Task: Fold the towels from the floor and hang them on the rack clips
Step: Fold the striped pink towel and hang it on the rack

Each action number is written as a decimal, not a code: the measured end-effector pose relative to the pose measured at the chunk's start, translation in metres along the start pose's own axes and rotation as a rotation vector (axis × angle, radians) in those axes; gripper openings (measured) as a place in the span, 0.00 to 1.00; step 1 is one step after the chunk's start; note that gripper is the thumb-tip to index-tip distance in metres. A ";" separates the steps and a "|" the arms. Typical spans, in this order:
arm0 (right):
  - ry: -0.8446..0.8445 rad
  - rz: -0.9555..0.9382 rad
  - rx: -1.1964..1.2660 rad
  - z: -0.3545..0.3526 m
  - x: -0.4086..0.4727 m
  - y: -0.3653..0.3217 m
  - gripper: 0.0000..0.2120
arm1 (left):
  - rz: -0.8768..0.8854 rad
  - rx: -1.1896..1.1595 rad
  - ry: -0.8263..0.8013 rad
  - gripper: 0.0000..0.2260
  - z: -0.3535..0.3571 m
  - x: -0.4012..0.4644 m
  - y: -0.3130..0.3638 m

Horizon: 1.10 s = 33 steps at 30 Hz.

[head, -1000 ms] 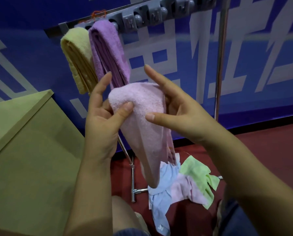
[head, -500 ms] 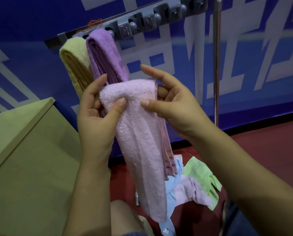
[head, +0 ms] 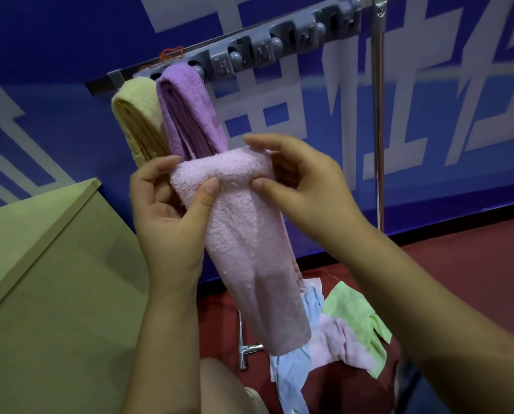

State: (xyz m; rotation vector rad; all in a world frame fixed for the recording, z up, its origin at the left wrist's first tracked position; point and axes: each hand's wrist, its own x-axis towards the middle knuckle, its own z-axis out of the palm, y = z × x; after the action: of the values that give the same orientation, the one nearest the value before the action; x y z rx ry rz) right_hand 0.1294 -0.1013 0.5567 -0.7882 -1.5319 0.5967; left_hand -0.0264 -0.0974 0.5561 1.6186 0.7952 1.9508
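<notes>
A folded light pink towel (head: 249, 252) hangs down lengthwise between my hands. My left hand (head: 169, 204) pinches its top fold from the left, thumb in front. My right hand (head: 303, 186) pinches the top from the right, thumb in front and fingers curled behind. Just above, a purple towel (head: 190, 112) and a yellow towel (head: 139, 124) hang folded from the grey rack clips (head: 267, 52) at the bar's left end. Loose blue (head: 291, 369), pink (head: 339, 342) and green (head: 354, 312) towels lie on the red floor below.
A green box (head: 40, 279) stands at the left. The rack's chrome upright (head: 378, 121) rises at the right and its foot (head: 244, 348) shows near the floor. A blue banner wall (head: 459, 130) is behind. My knee (head: 226, 386) is at the bottom.
Both hands have brought the pink towel's top edge together and flattened it into a narrow fold; the towel now hangs straighter, with the thumbs closer together.
</notes>
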 end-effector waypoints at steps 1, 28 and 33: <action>0.023 -0.017 -0.065 0.000 0.000 0.001 0.21 | -0.012 -0.004 0.003 0.18 0.000 0.000 0.001; -0.334 -0.032 -0.228 0.008 0.019 -0.030 0.18 | -0.391 -0.283 -0.281 0.14 -0.018 0.034 0.005; -0.286 0.235 -0.068 0.024 0.026 -0.020 0.11 | -0.326 0.048 0.056 0.08 -0.012 0.036 -0.020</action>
State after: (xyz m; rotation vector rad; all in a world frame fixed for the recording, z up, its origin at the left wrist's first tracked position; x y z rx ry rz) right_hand 0.1028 -0.0922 0.5851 -0.9750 -1.7389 0.8635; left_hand -0.0448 -0.0601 0.5657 1.3649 1.0627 1.7616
